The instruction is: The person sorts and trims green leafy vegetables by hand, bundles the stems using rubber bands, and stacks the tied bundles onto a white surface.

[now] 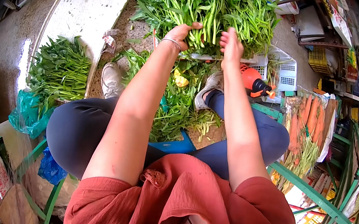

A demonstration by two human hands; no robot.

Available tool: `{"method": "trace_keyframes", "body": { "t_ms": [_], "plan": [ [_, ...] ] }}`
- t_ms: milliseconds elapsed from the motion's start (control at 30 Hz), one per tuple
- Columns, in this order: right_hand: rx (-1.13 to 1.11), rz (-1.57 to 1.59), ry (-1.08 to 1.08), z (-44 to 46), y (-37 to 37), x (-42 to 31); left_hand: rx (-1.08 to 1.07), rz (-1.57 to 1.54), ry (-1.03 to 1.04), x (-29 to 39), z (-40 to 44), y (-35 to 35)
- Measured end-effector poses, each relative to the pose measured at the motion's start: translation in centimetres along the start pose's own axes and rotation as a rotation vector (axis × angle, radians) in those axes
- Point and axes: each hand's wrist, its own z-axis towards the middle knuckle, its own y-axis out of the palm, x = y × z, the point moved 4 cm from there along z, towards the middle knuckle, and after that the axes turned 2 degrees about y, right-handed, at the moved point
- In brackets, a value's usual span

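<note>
A large heap of leafy greens with long pale stems, like water spinach (pixel 210 8), lies ahead of me, cut ends toward me. My left hand (pixel 180 36) is at the left side of the stem ends, thumb laid over them and fingers partly hidden, closed around some stems. At the right side of the same stems is my right hand (pixel 232 49), fingers apart and slightly bent, touching or very close to the greens. Loose greens (pixel 173 107) lie on the ground between my feet, with a yellow crumpled piece (pixel 181 79) among them.
On a white board (pixel 84 11) at left rests a smaller bunch of greens (pixel 61 68), near a teal plastic bag (pixel 31 114). A red-orange spray bottle (pixel 253 80) lies beside my right foot. Carrots (pixel 308 119) are at right, by green metal frames (pixel 317 196). A blue plastic piece (pixel 175 145) sits below.
</note>
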Motion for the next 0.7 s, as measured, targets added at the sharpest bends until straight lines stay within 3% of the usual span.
{"method": "trace_keyframes", "body": {
  "t_ms": [67, 167, 367, 400, 433, 500, 600, 700],
  "plan": [
    [-0.175, -0.029, 0.3, 1.7, 1.9, 1.3, 0.001, 0.0, -0.026, -0.1, -0.1, -0.1],
    [-0.486, 0.224, 0.412, 2.1, 4.7, 0.1, 0.055, 0.032, -0.003, 0.1, -0.3, -0.2],
    [-0.375, 0.379, 0.455, 4.3, 5.9, 2.4, 0.052, 0.152, -0.111, 1.0, 0.0, -1.1],
    [-0.251, 0.335, 0.367, 4.6, 5.3, 2.6, 0.186, 0.281, -0.05, 1.5, 0.1, -1.5],
    [-0.126, 0.292, 0.282, 4.8, 4.7, 2.8, 0.189, 0.283, -0.054, 1.5, 0.5, -2.0],
    [-0.067, 0.227, 0.225, 4.8, 4.5, 3.4, 0.272, 0.553, 0.123, 2.9, 0.6, -2.4],
    [0.033, -0.25, -0.193, 4.1, 4.4, 2.2, 0.248, 0.55, 0.187, 3.1, 0.3, -1.4],
    [0.055, -0.225, -0.139, 3.3, 5.0, 1.6, 0.158, 0.534, 0.283, 3.0, 0.4, -0.4]
  ]
}}
